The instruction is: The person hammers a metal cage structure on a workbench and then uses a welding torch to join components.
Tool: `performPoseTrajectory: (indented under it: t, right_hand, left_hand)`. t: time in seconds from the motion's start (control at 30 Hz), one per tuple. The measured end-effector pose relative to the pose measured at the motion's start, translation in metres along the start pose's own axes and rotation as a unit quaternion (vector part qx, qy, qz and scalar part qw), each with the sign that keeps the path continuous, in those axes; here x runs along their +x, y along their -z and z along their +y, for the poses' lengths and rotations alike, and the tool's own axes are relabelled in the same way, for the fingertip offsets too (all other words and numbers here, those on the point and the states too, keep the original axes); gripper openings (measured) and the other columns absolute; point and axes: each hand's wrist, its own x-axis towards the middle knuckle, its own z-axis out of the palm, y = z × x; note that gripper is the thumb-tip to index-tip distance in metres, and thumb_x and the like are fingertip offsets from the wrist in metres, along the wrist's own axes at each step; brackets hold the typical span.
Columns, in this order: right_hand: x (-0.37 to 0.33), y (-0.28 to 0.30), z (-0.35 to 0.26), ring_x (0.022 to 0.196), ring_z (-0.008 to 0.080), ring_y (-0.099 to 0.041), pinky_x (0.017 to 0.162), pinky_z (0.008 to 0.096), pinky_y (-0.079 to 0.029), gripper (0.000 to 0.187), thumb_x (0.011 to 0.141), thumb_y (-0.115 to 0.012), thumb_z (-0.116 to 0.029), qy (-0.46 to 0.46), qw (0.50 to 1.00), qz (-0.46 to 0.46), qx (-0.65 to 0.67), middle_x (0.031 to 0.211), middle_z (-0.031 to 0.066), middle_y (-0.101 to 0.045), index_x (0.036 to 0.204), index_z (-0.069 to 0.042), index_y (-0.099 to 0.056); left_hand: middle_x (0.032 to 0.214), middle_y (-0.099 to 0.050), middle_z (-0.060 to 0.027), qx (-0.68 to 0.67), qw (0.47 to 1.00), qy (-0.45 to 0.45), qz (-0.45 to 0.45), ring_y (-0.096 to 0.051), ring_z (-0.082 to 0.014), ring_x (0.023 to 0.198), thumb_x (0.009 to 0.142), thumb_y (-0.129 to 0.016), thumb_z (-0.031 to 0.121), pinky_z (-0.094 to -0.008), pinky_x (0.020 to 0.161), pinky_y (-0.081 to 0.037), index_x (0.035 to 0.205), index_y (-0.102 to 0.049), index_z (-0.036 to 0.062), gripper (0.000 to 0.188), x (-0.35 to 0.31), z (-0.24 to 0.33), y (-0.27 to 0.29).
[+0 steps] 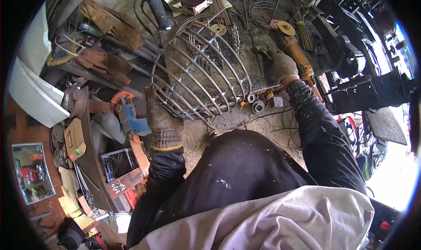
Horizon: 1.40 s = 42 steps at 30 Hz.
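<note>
The person's gloved left grip [164, 120] is meeting the near left edge of a ribbed frame of curved metal rods [206, 70], its fingertips partly hidden. The frame is resting over a dark, littered surface [258, 77]. The gloved right grip [280, 63] is hovering at or just above that surface, well apart from the frame's left edge. An orange angle grinder [299, 55] is lying just beside it, while metal rings [258, 106] are sitting near the frame's lower right.

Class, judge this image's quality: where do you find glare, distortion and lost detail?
Head view: glare washes out the right side around the grey panel; head view: fisheye curvature towards the rim, black corners; head view: the curved metal-rod frame stays readable, individual rods distinguishable.
</note>
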Motion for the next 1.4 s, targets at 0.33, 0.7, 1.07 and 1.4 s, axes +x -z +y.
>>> performPoseTrajectory:
  t: [0.33,0.7,1.07,1.4]
  right_hand:
    - [-0.089,0.045,-0.105,0.105,0.0274,-0.063,0.092,0.0359,-0.049,0.063,0.099,-0.046,-0.051,0.118,0.818,0.096,0.554,0.114,0.0197,-0.065,0.129,0.003,-0.055]
    - [-0.001,0.046,-0.092,0.077,0.0189,-0.064,0.076,0.0344,-0.05,0.056,0.091,-0.057,-0.054,-0.101,0.839,0.078,0.529,0.085,0.0103,-0.069,0.107,-0.001,-0.067]
    - [0.085,-0.008,-0.071,0.099,0.0334,-0.066,0.09,0.0406,-0.049,0.062,0.093,-0.044,-0.062,0.033,0.841,0.047,0.538,0.104,0.0158,-0.07,0.117,-0.011,-0.068]
    - [0.03,0.025,-0.01,0.098,0.0196,-0.062,0.082,0.032,-0.048,0.045,0.098,-0.055,-0.037,-0.108,0.643,0.112,0.75,0.111,0.0119,-0.066,0.124,-0.001,-0.059]
  left_hand:
    - [0.136,-0.054,-0.0114,-0.051,0.975,0.187,-0.105,-0.053,-0.0332,0.122,0.094,-0.049,0.051,-0.0564,0.102,-0.043,0.135,-0.053,0.0149,0.055,0.036,-0.016,-0.003]
    - [0.135,-0.053,-0.0099,0.149,0.975,0.153,-0.066,-0.054,-0.0292,0.12,0.098,-0.047,0.051,-0.0493,0.1,-0.045,0.137,-0.047,0.011,0.056,0.03,-0.07,-0.006]
    - [0.125,-0.06,-0.0227,0.213,0.957,0.197,-0.006,-0.065,-0.0379,0.106,0.101,-0.043,0.031,-0.0506,0.091,-0.055,0.135,-0.044,-0.0012,0.046,0.028,-0.089,-0.026]
    - [0.113,-0.064,-0.0239,0.276,0.932,0.234,0.006,-0.067,-0.0368,0.099,0.102,-0.042,0.043,-0.0512,0.086,-0.056,0.132,-0.047,0.0011,0.052,0.031,-0.087,-0.022]
